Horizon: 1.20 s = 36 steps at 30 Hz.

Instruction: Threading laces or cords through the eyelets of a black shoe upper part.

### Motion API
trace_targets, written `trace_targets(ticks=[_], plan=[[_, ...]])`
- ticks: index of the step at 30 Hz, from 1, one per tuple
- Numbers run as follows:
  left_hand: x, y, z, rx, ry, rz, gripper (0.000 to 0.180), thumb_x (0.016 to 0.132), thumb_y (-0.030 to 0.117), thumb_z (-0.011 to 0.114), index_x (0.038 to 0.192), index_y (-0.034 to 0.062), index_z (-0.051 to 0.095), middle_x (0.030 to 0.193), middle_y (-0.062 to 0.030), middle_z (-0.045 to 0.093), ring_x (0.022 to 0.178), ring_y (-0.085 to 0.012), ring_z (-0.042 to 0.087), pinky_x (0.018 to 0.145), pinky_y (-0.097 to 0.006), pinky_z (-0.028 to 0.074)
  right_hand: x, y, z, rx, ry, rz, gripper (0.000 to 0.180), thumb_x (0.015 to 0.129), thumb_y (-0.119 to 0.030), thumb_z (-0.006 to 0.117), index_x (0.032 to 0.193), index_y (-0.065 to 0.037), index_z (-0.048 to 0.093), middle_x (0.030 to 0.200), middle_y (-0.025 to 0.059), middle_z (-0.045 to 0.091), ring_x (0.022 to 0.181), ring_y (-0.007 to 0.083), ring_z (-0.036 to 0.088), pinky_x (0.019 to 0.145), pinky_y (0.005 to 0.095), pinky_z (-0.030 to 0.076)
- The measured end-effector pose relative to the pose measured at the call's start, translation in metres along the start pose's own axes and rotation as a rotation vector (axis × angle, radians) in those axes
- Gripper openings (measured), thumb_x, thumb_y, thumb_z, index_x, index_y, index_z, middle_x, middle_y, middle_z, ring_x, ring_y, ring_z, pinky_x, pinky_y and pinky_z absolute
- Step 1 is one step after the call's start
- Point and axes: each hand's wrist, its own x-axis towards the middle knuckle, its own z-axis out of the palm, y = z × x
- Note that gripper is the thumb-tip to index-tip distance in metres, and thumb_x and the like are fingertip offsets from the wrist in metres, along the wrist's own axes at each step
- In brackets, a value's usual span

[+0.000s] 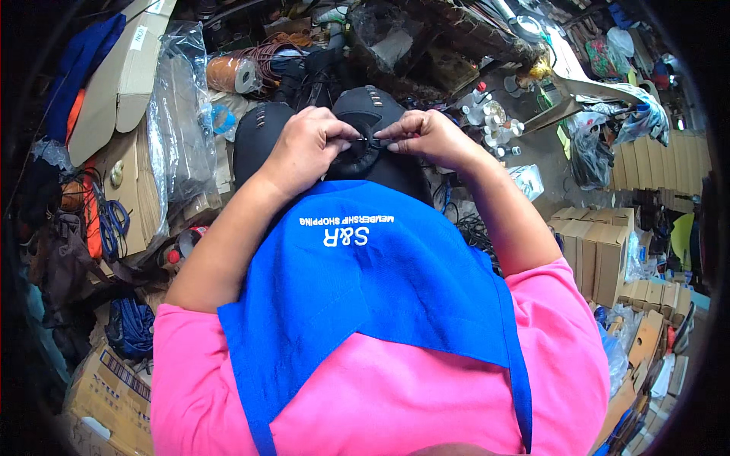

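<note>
My left hand (310, 147) and my right hand (432, 138) meet over my lap, fingertips a short gap apart. Each thumb and forefinger is pinched together. A small, thin, dark thing seems to lie between the two pinches, too fine to make out. Just beneath them rests a round, padded-looking black piece (356, 159), partly covered by my left hand. Black cloth with short brown stitches (374, 97) covers my knees on both sides. A blue apron (395, 266) spreads over my pink shirt below.
To the left are cardboard sheets (122, 83), clear plastic wrap (182, 114), an orange spool of cord (232, 74) and blue-handled scissors (114, 222). Several white bottles (494, 121) stand at the right, with stacked cardboard (601, 251) beyond.
</note>
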Motion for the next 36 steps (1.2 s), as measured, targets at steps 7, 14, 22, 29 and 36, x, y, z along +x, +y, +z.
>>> trace_targets(ticks=[7, 14, 22, 29, 36], plan=[[-0.011, -0.005, 0.011, -0.222, -0.013, -0.257, 0.024, 0.074, 0.001, 0.066, 0.096, 0.0074, 0.069, 0.082, -0.0075, 0.061, 0.080, -0.0172, 0.058, 0.075, -0.028, 0.047, 0.000, 0.000, 0.005, 0.472, -0.001, 0.219, 0.031, 0.079, -0.008, 0.070, 0.110, -0.004, 0.065, 0.096, 0.0014, 0.067, 0.087, 0.0061, 0.058, 0.080, 0.0225, 0.047], [-0.006, -0.014, 0.012, -0.218, 0.005, -0.188, 0.021, 0.074, 0.001, 0.065, 0.093, 0.0081, 0.070, 0.080, -0.0061, 0.058, 0.080, -0.0175, 0.057, 0.073, -0.029, 0.046, 0.005, 0.001, -0.008, 0.001, 0.001, -0.050, 0.025, 0.080, -0.010, 0.068, 0.105, -0.011, 0.069, 0.086, 0.0022, 0.059, 0.087, 0.0136, 0.055, 0.080, 0.0269, 0.044], [-0.013, -0.005, 0.012, 0.027, 0.127, 0.017, 0.018, 0.073, 0.002, 0.067, 0.090, 0.0078, 0.070, 0.077, -0.0069, 0.057, 0.074, -0.0201, 0.056, 0.069, -0.030, 0.046, -0.002, -0.017, 0.001, 0.289, 0.007, 0.189, 0.030, 0.078, -0.007, 0.070, 0.107, -0.007, 0.066, 0.084, -0.0002, 0.064, 0.075, 0.0077, 0.058, 0.069, 0.0235, 0.047], [-0.006, -0.009, 0.023, -0.442, 0.047, -0.316, 0.020, 0.074, 0.000, 0.065, 0.093, 0.0043, 0.068, 0.078, -0.0045, 0.060, 0.077, -0.0138, 0.057, 0.071, -0.027, 0.046, 0.008, 0.009, 0.004, 0.502, -0.022, 0.209, 0.031, 0.078, -0.007, 0.070, 0.108, -0.005, 0.064, 0.088, -0.0003, 0.066, 0.080, 0.0070, 0.059, 0.073, 0.0218, 0.048], [-0.001, -0.011, 0.018, -0.320, 0.047, -0.191, 0.015, 0.074, -0.001, 0.065, 0.088, 0.0033, 0.066, 0.079, -0.0043, 0.062, 0.080, -0.0149, 0.057, 0.073, -0.027, 0.046, 0.010, 0.001, -0.005, 0.384, -0.061, 0.139, 0.027, 0.079, -0.005, 0.068, 0.105, -0.004, 0.066, 0.090, 0.0024, 0.066, 0.085, 0.0064, 0.059, 0.079, 0.0228, 0.047]])
